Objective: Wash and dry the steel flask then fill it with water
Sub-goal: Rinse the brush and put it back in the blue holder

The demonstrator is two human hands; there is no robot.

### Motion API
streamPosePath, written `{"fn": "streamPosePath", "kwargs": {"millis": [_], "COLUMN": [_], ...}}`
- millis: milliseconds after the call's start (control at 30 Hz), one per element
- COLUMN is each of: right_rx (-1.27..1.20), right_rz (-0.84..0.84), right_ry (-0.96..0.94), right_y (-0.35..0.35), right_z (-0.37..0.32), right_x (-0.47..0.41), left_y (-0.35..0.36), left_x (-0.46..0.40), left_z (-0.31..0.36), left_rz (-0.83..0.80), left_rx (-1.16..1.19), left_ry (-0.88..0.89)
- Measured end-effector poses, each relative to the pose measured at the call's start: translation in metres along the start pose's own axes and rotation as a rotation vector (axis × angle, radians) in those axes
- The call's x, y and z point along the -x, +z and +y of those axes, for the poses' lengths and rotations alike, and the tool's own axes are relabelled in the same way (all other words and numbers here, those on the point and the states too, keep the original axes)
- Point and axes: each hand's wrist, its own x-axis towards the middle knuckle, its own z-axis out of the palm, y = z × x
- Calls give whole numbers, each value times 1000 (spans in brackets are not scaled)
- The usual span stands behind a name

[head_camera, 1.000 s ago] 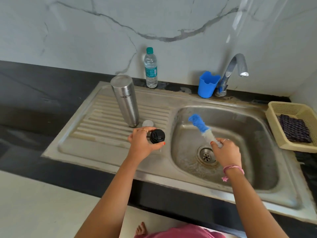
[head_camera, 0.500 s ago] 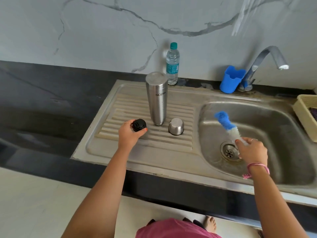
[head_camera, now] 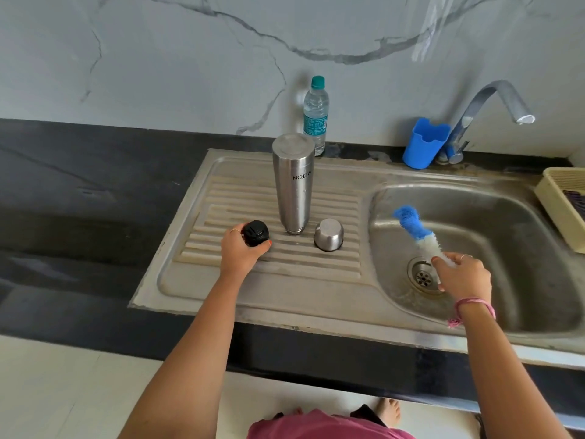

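Wall: grey-veined marble [head_camera: 190,58] fills the top of your view, from 10 to 2 o'clock.
Counter: a black slab [head_camera: 79,191] runs across under the wall, with pale floor [head_camera: 63,391] below it at 7 o'clock.
Sink: the steel sink [head_camera: 285,299] sits in the counter; its ribbed drainboard lies at centre and its basin at 3 o'clock.
Drain: the drain [head_camera: 422,275] is in the basin floor, just left of your right hand.
Tap: the tap [head_camera: 493,103] arches over the basin at 2 o'clock, with a blue cup [head_camera: 424,144] touching its base.
Bottle: a clear plastic bottle [head_camera: 315,115] stands at 12 o'clock against the wall, just behind the flask.
Basket: a cream basket [head_camera: 560,207] sits at the right edge, holding a dark cloth.
Flask: the flask [head_camera: 293,182] stands upside down on the drainboard, mouth on the ribs, at 12 o'clock from centre.
Cup: a small steel cup [head_camera: 329,234] lies inverted just right of the flask's foot.
Left hand: your left hand [head_camera: 240,248] reaches to 10 o'clock of centre, fingers curled round the black cap [head_camera: 254,232], low over the ribs left of the flask.
Right hand: your right hand [head_camera: 462,274] is over the basin at 3 o'clock, gripping the brush [head_camera: 411,226], whose blue tip points up and left.
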Motion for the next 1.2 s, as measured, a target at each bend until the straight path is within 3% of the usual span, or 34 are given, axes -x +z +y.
{"fn": "streamPosePath", "kwargs": {"millis": [267,533,667,867,1000,1100,1200], "right_rx": [10,21,69,280,371,371,516], "right_rz": [0,-24,-51,-58,1,16,-8], "right_ry": [-3,-12,-33,-183,-324,-360,-415], "right_y": [-2,-9,-20,-46,-67,-80,-91], "right_z": [-1,4,5,2,-6,-6,-3], "right_x": [5,8,9,7,3,-8,-19], "left_y": [1,-7,-4,30,72,104,134], "left_x": [-1,11,35,81,112,123,126], "left_z": [-13,0,19,57,91,113,130], "left_rz": [8,68,169,303,153,-7,-56], "left_rx": [-67,-84,-77,-91,-89,-64,-122], "left_ry": [-65,-8,130,550,775,751,723]}}
